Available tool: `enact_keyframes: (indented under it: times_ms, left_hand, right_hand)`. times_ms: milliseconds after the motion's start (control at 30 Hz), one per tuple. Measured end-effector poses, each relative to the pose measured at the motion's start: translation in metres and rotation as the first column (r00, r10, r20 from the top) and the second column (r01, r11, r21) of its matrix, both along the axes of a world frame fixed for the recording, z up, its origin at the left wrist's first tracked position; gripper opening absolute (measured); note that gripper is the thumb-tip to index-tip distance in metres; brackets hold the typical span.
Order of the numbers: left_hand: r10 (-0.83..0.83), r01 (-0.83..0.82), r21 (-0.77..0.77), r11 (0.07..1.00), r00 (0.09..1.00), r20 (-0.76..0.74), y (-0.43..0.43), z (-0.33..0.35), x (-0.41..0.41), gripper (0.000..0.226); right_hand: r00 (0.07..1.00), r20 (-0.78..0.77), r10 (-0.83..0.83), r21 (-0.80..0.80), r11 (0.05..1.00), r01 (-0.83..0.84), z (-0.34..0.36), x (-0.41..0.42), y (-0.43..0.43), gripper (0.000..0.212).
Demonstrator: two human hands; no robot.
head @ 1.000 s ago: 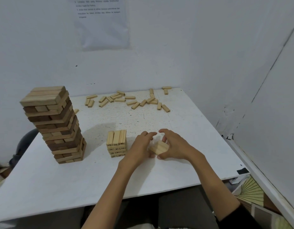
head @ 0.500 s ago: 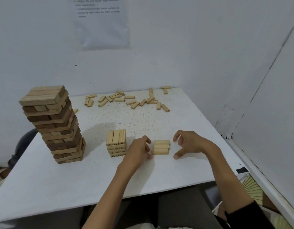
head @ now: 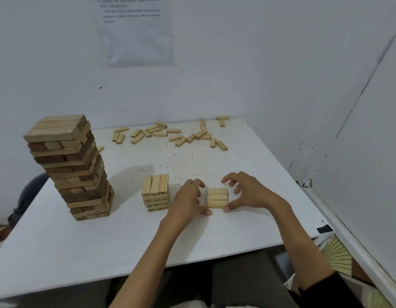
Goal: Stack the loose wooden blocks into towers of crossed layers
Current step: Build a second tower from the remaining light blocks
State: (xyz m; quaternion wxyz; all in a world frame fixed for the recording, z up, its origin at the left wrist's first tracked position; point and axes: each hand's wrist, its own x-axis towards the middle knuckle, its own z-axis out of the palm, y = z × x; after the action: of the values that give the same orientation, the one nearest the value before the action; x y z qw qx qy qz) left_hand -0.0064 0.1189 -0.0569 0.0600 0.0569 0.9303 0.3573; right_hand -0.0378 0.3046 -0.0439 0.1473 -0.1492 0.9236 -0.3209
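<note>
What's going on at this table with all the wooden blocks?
A person is building block towers by hand. Their left hand and right hand flank a row of three blocks on the white table, apparently squaring it up. A short tower stands left of it, a tall tower farther left, and loose blocks lie scattered at the far edge.

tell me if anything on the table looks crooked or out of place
The tall tower at the left looks askew: its layers are offset from one another, leaving ragged, twisted sides. The short stack and the row of three blocks beside it sit square.
</note>
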Motion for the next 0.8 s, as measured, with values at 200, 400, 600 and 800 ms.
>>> enact_keyframes:
  times_ms: [200,400,600,800]
  left_hand:
    - [-0.194,0.190,-0.170,0.967,0.981,-0.004,0.006,0.000,-0.009,0.077]
    - [-0.254,0.239,-0.241,0.941,0.967,-0.030,0.007,0.011,-0.017,0.057]
    - [-0.286,0.253,-0.286,0.924,0.955,-0.080,0.005,0.020,-0.016,0.059]
    - [-0.302,0.246,-0.256,0.935,0.930,-0.209,-0.007,0.045,-0.016,0.052]
  right_hand:
    - [0.997,-0.042,0.072,0.039,0.997,-0.070,-0.004,0.000,-0.010,0.068]
    - [0.989,-0.073,0.128,0.080,0.989,-0.122,-0.001,-0.003,-0.011,0.053]
    - [0.976,-0.115,0.183,0.094,0.980,-0.173,0.000,-0.001,-0.008,0.050]
    - [0.956,-0.209,0.205,0.072,0.978,-0.194,0.024,-0.008,-0.012,0.048]
